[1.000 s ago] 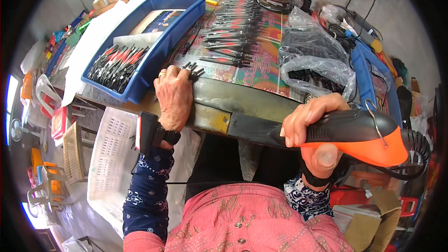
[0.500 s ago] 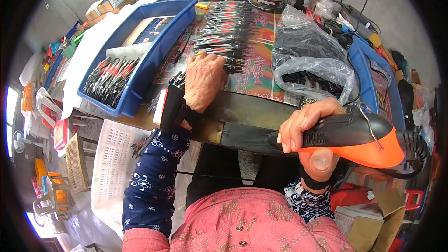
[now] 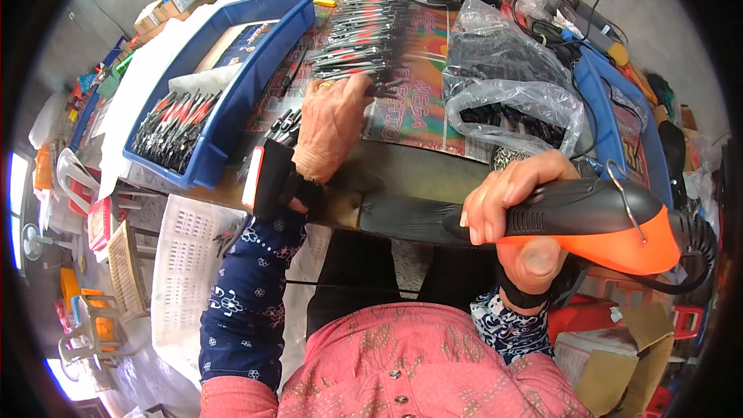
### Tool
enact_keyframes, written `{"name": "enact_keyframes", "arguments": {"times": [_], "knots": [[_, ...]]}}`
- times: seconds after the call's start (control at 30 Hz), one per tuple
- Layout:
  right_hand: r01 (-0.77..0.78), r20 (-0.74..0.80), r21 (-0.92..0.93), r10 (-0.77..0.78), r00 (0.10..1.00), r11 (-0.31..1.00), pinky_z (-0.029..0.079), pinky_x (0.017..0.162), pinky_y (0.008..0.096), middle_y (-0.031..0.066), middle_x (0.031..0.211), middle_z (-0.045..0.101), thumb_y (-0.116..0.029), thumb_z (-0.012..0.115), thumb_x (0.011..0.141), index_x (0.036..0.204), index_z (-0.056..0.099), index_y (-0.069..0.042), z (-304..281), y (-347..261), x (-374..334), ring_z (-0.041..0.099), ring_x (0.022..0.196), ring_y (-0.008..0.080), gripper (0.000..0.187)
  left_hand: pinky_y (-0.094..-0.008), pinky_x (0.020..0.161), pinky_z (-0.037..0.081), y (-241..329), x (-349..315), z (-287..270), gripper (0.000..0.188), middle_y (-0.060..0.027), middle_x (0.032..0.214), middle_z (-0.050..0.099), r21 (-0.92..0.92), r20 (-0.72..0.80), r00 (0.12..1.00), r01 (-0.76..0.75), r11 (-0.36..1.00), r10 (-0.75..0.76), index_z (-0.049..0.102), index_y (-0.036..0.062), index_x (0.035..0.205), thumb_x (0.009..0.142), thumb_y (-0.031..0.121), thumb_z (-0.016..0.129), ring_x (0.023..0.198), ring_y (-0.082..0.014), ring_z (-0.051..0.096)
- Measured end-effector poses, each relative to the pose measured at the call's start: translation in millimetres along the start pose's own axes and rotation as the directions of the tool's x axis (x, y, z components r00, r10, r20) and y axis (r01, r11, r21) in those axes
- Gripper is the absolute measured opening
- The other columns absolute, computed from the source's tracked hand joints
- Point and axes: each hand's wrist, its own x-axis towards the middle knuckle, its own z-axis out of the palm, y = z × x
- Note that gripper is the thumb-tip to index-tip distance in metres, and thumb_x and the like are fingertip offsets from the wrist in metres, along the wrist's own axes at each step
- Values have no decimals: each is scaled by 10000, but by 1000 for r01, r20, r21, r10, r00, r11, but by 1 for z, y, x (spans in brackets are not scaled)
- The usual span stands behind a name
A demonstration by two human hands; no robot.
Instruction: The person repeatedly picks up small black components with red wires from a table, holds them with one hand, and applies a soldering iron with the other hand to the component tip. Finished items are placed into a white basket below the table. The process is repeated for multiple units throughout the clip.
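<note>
A row of slim black-and-red tools [image 3: 360,39], their exact kind unclear, lies side by side on the printed sheet [image 3: 406,116]. At the near end of this row is my left hand [image 3: 334,116], back upward and fingers curled down. A dark end sticks out to the right of its knuckles; the fingertips are hidden. Beside the wrist lie several loose black pieces [image 3: 288,125]. My right hand [image 3: 522,209] is wrapped round a black-and-orange electric screwdriver [image 3: 596,220] with a wire hanging loop, held level over the table's front edge. Its tip points left.
A blue tray [image 3: 213,139] on the left holds a pile of similar tools. To the right are a clear plastic bag [image 3: 515,93] of black parts, a small dish of screws [image 3: 508,156] and another blue tray [image 3: 619,108]. Below the table's left side stands a white basket [image 3: 182,263].
The view has shifted slightly. My left hand still rests at the row's near end, a little closer to the tools. My right hand keeps its hold on the electric screwdriver.
</note>
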Motion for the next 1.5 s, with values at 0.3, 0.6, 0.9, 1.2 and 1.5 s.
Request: {"name": "enact_keyframes", "arguments": {"times": [0.3,0.6,0.9,1.2,1.5], "knots": [[161,276,177,-206,939,971,483,617,324,107,718,564,-138,866,578,983,434,20,-7,1,1,569,638,211,613,-265,497,440,85,-50,-49,168,-56,722,608,-571,239,871,484,663,-429,559,6,932,809,55,661,551,-130,584],[233,293,8,-225,929,972,447,559,313,21,643,507,-646,720,607,950,461,-68,5,0,-2,515,519,161,721,-168,473,403,119,-101,-78,144,-112,851,651,-664,737,542,691,-284,-405,507,10,1005,900,96,553,583,-94,576],[200,405,33,-196,893,979,447,571,322,26,659,510,-672,704,580,972,467,-67,9,1,0,520,534,170,760,-222,560,472,126,-121,-74,198,-116,869,640,-586,809,477,612,-531,-343,527,-8,1065,944,141,481,662,-133,610],[221,415,15,-207,886,975,451,565,324,29,664,513,-686,695,575,996,466,-62,13,5,-1,522,533,170,787,-181,464,375,133,-124,-70,150,-60,792,612,-588,809,447,601,-542,-382,522,20,1003,928,150,528,539,-72,482],[229,368,36,-226,902,973,458,556,330,32,658,512,-669,708,593,983,457,-52,20,8,-1,526,528,173,772,-171,456,333,142,-124,-63,145,-10,729,570,-677,729,472,606,-418,-495,528,26,972,919,158,554,531,-44,426]]}}
